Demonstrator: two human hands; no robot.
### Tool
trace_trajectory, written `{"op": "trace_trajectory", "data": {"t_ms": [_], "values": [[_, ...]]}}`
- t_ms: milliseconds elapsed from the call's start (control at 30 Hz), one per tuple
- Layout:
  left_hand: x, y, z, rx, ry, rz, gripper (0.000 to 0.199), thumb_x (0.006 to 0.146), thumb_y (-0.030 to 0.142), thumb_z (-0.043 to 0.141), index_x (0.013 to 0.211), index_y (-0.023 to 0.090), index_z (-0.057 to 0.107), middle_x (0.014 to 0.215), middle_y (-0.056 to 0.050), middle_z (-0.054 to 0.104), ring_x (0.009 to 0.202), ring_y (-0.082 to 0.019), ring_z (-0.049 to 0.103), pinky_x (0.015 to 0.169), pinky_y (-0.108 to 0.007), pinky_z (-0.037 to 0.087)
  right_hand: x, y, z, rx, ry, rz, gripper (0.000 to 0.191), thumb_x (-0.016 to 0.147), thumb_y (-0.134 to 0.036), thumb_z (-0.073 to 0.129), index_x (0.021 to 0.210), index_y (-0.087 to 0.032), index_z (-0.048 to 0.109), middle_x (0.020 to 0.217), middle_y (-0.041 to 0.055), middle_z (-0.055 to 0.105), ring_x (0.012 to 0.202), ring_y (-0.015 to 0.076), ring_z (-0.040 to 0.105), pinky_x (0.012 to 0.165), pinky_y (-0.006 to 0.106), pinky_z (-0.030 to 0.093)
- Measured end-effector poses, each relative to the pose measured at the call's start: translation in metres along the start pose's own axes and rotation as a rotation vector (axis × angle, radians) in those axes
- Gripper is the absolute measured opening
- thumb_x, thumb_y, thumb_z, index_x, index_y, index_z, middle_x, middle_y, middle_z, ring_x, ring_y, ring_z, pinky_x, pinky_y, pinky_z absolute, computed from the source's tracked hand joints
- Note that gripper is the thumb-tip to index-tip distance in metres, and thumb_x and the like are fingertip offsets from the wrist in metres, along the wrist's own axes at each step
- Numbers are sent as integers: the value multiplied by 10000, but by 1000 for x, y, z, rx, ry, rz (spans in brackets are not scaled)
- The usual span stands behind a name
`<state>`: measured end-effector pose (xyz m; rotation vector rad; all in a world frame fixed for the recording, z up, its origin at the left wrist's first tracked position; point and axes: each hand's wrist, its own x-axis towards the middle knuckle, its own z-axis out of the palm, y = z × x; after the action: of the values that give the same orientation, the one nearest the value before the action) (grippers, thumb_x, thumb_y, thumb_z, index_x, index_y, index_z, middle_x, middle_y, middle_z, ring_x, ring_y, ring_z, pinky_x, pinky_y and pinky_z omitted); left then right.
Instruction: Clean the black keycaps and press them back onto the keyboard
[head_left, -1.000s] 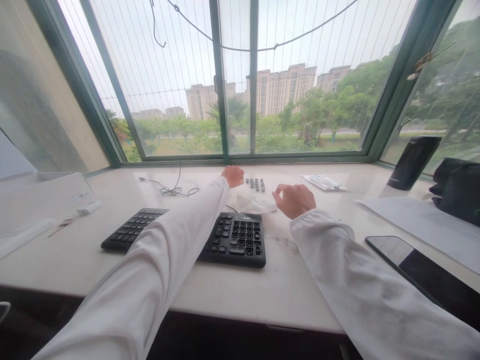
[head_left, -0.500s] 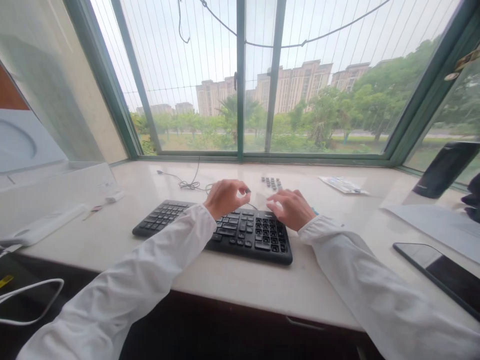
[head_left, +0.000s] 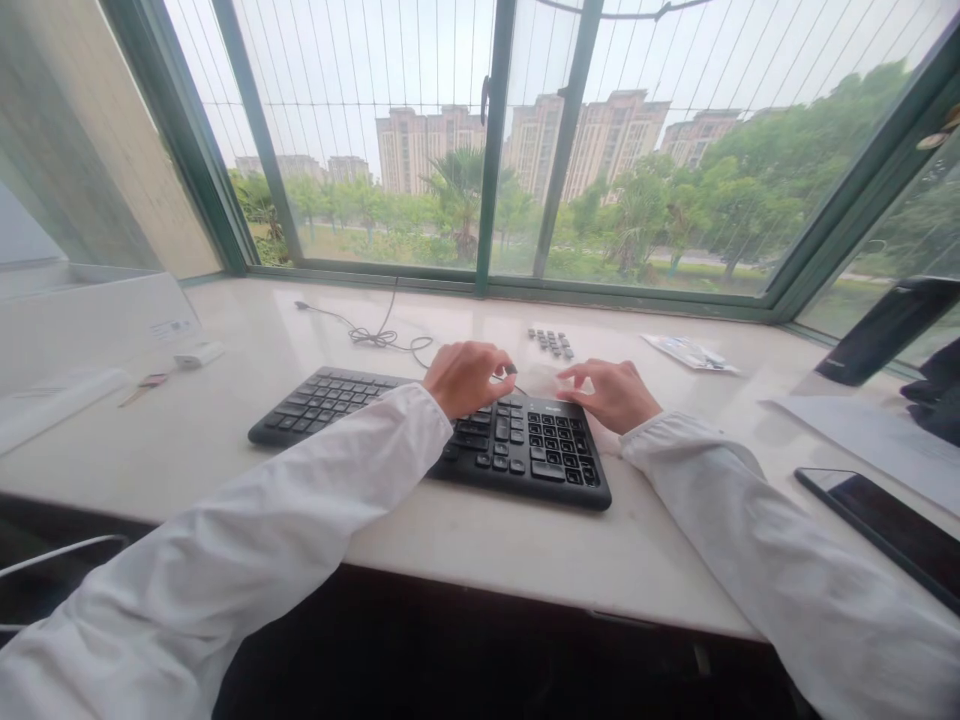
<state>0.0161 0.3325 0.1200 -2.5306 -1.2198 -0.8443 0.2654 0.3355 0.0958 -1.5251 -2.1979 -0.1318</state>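
My left hand (head_left: 471, 380) pinches a keycap (head_left: 511, 369) narrowly (tiny, so fingertips only) over the keyboard (head_left: 544, 450); my right hand (head_left: 611, 395) hovers wide, loose keycaps (head_left: 551, 343) at twelve o'clock.

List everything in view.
keyboard: 1, black, mid-sill
keycaps: several, black, behind keyboard
cable: 1, pale, behind keyboard
small block: 1, white, left of cable
leaflet: 1, white, right of keycaps
phone: 1, black, right edge
paper: 1, white, beside phone
cylinder: 1, black, far right
soft bundle: 1, black, right edge
window: 1, green-framed, ahead
sill: 1, white, beneath everything
left hand: 1, white sleeve, pinching dark piece over keyboard
right hand: 1, white sleeve, above keyboard
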Motion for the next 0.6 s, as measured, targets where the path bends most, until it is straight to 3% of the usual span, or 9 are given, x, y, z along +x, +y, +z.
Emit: {"op": "trace_trajectory", "data": {"t_ms": [167, 267, 467, 533, 600], "values": [[0, 4, 1, -12, 3, 31, 205, 821, 359, 585, 857, 223, 734, 856, 7, 730, 709, -163, 651, 568, -254, 406, 5, 1, 2, 19, -118, 148, 211, 793, -413, 646, 892, -274, 770, 806, -2, 739, 773, 186, 649, 810, 324, 424], [-1, 7, 2, -18, 20, 36, 195, 823, 356, 589, 851, 225, 731, 858, 13, 729, 698, -158, 647, 559, -252, 401, 6, 1, 4, -4, -136, 157, 187, 789, -393, 632, 829, -283, 778, 804, -4, 746, 777, 196, 654, 769, 317, 439], [-3, 9, 3, -54, 63, 38, 198, 856, 355, 570, 879, 234, 725, 864, 20, 727, 719, -144, 654, 602, -253, 425, 3, -3, -2, 13, 14, 105, 200, 809, -339, 593, 830, -233, 761, 838, 18, 743, 787, 198, 644, 831, 344, 432], [-3, 10, 2, -70, 86, 45, 200, 862, 358, 568, 889, 234, 723, 870, 25, 726, 723, -138, 656, 616, -250, 431, 3, -6, -8, 135, 76, 181, 217, 807, -361, 599, 852, -215, 752, 882, 29, 740, 807, 195, 635, 830, 338, 437], [-4, 11, 2, -85, 108, 58, 202, 866, 359, 568, 914, 238, 722, 880, 28, 726, 728, -133, 657, 627, -245, 435, 4, -10, -14, 356, 52, 310, 262, 799, -405, 613, 881, -194, 746, 899, 48, 736, 804, 193, 628, 780, 322, 450]]}}
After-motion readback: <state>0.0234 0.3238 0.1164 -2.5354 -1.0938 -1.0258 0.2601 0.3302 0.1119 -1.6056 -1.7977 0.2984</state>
